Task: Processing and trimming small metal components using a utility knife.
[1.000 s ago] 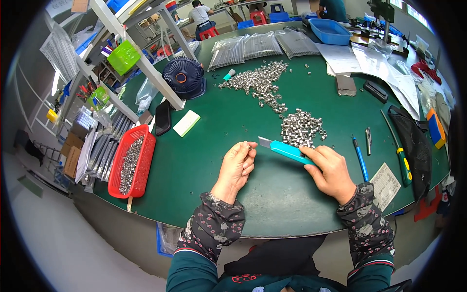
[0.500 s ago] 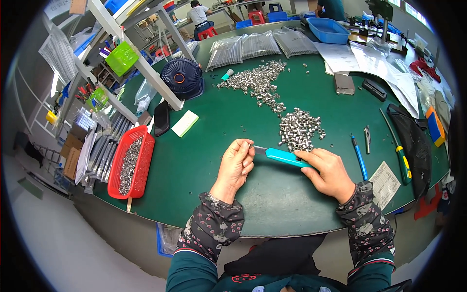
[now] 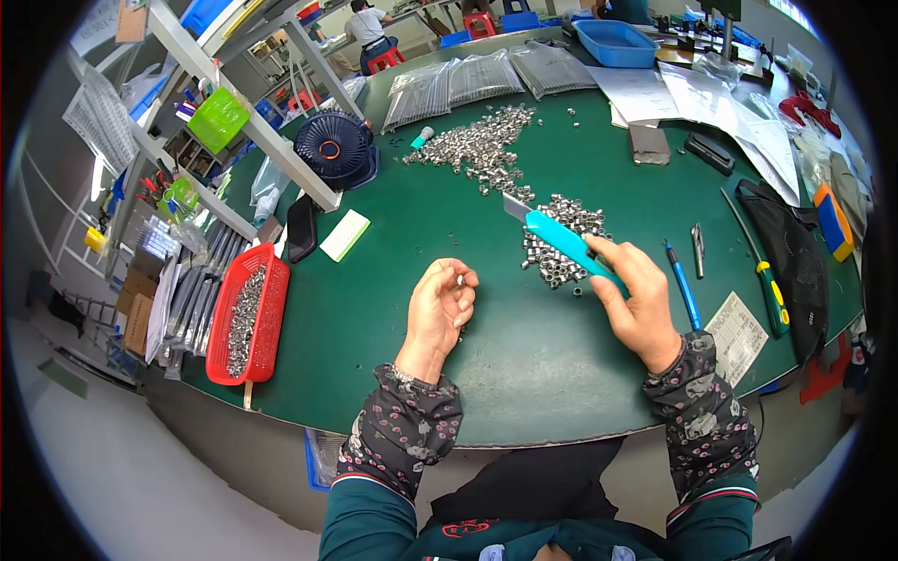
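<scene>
My right hand (image 3: 640, 304) grips a teal utility knife (image 3: 565, 239), its blade pointing away to the upper left. The knife passes over a heap of small silver metal sleeves (image 3: 557, 268) and hides part of it. To the left, above the green tabletop, my left hand (image 3: 440, 304) is curled with a small metal sleeve (image 3: 460, 280) pinched at its fingertips. Blade and left hand are apart. Beyond the heap spreads a larger pile of the same sleeves (image 3: 482, 145).
At the left edge stands a red basket (image 3: 269, 323) of small metal pieces. A phone (image 3: 301, 227), a notepad (image 3: 345, 235) and a dark fan (image 3: 333, 150) lie farther back. On the right are a blue pen (image 3: 684, 285), a screwdriver (image 3: 773, 297) and a black pouch (image 3: 788, 271).
The knife blade has left the sleeve in my left hand and swung up and away over the near heap. My left hand has curled and turned slightly. The whole view has shifted a little.
</scene>
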Tool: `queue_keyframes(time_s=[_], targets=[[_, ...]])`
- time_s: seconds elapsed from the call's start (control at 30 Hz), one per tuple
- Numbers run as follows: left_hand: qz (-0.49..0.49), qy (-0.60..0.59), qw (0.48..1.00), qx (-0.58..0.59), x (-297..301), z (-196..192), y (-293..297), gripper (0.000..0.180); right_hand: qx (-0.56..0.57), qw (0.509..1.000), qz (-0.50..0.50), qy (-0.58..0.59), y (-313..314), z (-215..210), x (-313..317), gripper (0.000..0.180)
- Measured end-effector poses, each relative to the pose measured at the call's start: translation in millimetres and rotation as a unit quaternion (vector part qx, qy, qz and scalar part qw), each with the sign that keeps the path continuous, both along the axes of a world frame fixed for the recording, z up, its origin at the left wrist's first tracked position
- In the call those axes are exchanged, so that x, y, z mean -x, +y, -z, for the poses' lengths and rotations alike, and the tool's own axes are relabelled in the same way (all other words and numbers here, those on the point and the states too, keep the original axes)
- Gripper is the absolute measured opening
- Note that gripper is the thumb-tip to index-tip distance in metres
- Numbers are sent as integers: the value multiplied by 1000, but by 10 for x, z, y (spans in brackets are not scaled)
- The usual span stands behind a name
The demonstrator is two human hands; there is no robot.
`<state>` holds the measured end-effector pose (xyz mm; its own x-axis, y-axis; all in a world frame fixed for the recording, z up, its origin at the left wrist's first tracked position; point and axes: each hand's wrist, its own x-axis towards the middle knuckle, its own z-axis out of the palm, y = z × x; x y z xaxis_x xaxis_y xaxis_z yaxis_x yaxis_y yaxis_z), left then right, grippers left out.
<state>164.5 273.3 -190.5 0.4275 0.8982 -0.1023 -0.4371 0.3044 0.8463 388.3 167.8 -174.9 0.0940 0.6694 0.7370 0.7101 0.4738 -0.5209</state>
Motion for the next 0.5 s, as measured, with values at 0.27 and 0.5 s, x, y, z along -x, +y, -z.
queue_keyframes(time_s=[0.27,0.5], targets=[[-36,530,758,-379,-438,-59,30,18,-6,1000,-7,-16,7,14,15,38],[-49,592,662,-456,-552,66,83,18,6,1000,0,-25,0,9,-50,38]])
